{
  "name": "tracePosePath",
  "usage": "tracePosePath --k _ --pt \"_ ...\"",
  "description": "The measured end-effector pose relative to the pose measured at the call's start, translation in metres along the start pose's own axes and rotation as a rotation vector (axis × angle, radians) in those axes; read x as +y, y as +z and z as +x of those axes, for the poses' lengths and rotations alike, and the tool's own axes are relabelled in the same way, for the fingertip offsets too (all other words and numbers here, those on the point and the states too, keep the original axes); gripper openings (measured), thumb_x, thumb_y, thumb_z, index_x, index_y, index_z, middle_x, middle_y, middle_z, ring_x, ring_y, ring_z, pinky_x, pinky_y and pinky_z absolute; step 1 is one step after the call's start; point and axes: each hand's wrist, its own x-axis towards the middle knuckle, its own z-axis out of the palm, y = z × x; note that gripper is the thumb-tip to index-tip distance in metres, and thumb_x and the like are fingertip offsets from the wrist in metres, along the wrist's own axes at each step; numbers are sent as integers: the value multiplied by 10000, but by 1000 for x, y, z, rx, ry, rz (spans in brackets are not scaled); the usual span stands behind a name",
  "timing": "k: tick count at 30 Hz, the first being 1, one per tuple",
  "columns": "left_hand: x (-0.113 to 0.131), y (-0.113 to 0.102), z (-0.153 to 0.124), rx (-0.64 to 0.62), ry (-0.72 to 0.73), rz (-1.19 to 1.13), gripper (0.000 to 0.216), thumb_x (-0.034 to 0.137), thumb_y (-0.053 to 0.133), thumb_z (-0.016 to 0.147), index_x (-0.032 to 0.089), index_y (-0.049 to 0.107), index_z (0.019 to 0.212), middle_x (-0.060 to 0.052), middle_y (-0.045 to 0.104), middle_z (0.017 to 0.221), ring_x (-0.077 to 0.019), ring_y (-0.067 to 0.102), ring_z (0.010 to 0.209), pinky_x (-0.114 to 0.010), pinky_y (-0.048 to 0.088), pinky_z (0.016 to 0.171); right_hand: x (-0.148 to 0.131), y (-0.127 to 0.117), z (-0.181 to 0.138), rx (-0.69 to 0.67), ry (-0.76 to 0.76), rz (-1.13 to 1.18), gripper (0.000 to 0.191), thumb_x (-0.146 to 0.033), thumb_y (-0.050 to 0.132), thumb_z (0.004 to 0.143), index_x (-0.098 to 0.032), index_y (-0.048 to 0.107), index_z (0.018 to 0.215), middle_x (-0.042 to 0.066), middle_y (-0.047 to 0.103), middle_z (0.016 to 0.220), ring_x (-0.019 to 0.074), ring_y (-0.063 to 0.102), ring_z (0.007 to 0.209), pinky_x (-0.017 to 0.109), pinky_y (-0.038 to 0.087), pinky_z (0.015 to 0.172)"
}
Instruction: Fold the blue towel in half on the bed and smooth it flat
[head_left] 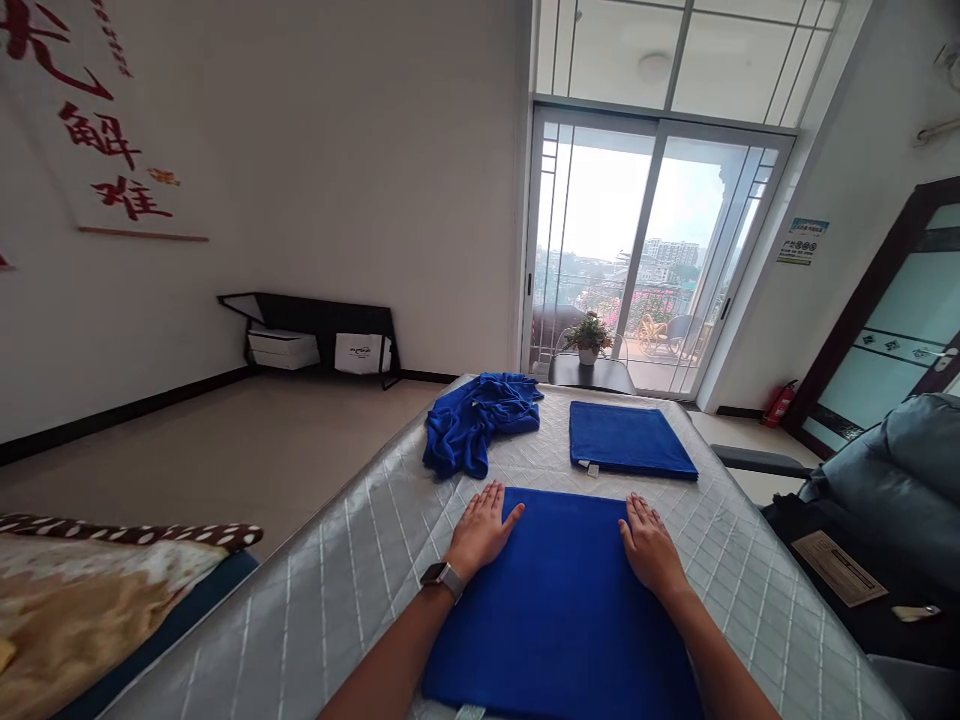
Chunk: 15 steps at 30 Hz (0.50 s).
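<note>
A flat blue towel [564,600] lies in front of me on the quilted silver-grey tabletop, with a small white tag at its near left edge. My left hand [484,527] rests flat on its far left corner, fingers stretched out, a watch on the wrist. On the far right corner lies my right hand [646,540], also flat with fingers extended. Beyond, to the right, sits a neatly folded stack of blue towels [631,438] with a white tag. A crumpled heap of blue cloth [480,420] lies at the far left of the table.
The quilted table cover [337,580] runs out to both sides. Behind the far edge stands a chair with a potted plant [589,338]. On the right is a dark padded seat [892,490]; at lower left, a bed with a patterned blanket [112,600].
</note>
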Motion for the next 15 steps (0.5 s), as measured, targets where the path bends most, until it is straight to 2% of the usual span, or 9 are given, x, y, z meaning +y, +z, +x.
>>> tracePosePath --k 7,15 --pt "1 1 0 3 -8 3 876 670 131 1002 17 330 1551 -210 361 1612 -287 288 1521 -456 222 1248 0 6 2 -95 52 26 715 -478 193 1022 -49 248 1592 114 204 1674 206 146 1553 361 105 1254" --pt "-1 4 0 14 19 47 824 655 153 1006 73 356 1553 -178 386 1608 -295 312 1511 -471 254 1231 1 7 2 -96 55 26 714 -481 178 1024 -61 226 1599 110 181 1679 213 142 1554 370 87 1255"
